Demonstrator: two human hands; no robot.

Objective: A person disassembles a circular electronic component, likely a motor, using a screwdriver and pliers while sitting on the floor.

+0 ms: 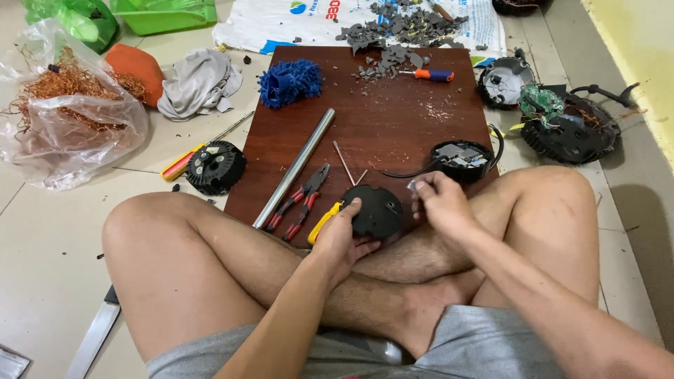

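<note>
Sitting cross-legged on the floor behind a dark wooden board. Left hand wrapped around a round black cover, fingers curled over its rim, held at the board's near edge above the legs. Right hand just beside the cover, fingertips pinched narrow on a small grey piece. Red-handled pliers and a metal tube lay on the board left of the cover, a yellow handle touching the left hand. Round black housing with a wire near the right hand. Grey rubble scattered at the far end.
</note>
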